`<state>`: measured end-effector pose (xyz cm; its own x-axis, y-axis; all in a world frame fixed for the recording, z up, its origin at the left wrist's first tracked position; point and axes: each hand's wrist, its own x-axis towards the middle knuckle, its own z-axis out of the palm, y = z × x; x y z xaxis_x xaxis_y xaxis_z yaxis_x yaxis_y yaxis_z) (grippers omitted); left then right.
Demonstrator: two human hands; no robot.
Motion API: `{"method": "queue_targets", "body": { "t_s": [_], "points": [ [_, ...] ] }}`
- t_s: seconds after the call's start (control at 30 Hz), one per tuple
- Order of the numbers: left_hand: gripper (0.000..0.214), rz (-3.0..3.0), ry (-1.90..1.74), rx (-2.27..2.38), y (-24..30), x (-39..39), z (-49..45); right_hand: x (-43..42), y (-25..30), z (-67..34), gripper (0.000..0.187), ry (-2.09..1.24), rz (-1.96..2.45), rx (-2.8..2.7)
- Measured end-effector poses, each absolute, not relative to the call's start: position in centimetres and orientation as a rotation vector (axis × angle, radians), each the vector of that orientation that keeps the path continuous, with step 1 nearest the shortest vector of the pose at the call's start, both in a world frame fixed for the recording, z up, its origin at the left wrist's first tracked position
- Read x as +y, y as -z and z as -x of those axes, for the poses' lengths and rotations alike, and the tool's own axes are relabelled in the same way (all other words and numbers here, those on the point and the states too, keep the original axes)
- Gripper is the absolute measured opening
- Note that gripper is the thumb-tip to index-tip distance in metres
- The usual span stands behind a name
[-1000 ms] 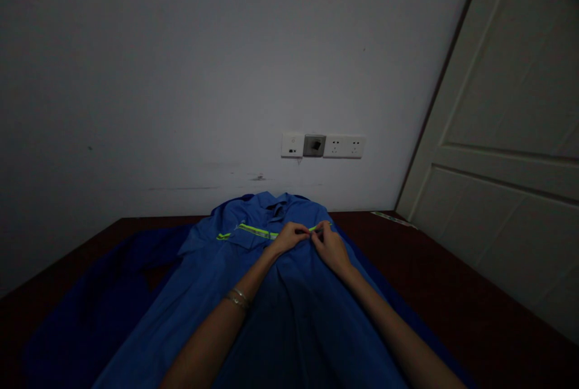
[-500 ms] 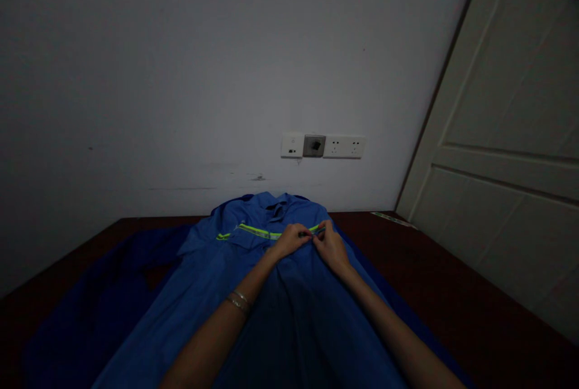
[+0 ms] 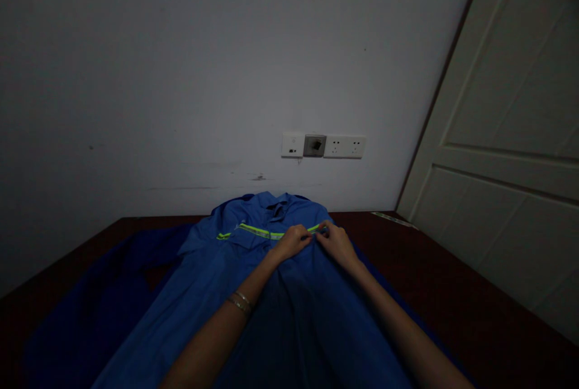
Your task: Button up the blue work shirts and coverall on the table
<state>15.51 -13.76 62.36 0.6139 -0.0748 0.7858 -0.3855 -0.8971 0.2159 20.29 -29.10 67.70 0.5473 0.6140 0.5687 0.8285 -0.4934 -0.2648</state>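
A light-blue work jacket (image 3: 253, 274) with a yellow-green and silver reflective strip (image 3: 256, 231) across its chest lies face up, collar toward the wall. At the right side of the chest, my left hand (image 3: 292, 242) pinches the cloth just below the strip, fingertips pressed together. Close beside it, my right hand (image 3: 338, 246) also has thumb and forefinger on the cloth at the strip, fingers bent. The dim light hides any small detail between the fingertips. Two bracelets (image 3: 240, 301) circle my left wrist.
Darker blue cloth (image 3: 85, 304) spreads out from under the jacket at the left. Everything lies on a dark red tabletop (image 3: 407, 268) against a white wall (image 3: 190, 75) with sockets (image 3: 344, 146). A pale panelled door (image 3: 502, 196) stands at the right, near a flat strip (image 3: 393, 219).
My right hand has shifted slightly right, and its fingertips are a little farther from the left ones. A dark spot earlier seen at my left fingertips no longer shows. The jacket lies as before.
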Motion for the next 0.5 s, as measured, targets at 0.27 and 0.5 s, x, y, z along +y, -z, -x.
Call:
{"method": "queue_targets", "body": {
  "t_s": [0.27, 0.5],
  "points": [
    [0.016, -2.477, -1.216, -0.384, -62.3, -13.8, -15.5, -30.0, -68.9, -20.0, 0.021, 0.804, 2.184, -1.57],
    [0.014, -2.498, -1.237, -0.427, -62.2, -13.8, -15.5, -29.4, -66.8, -22.4, 0.029, 0.583, 2.245, -1.571]
  ]
}}
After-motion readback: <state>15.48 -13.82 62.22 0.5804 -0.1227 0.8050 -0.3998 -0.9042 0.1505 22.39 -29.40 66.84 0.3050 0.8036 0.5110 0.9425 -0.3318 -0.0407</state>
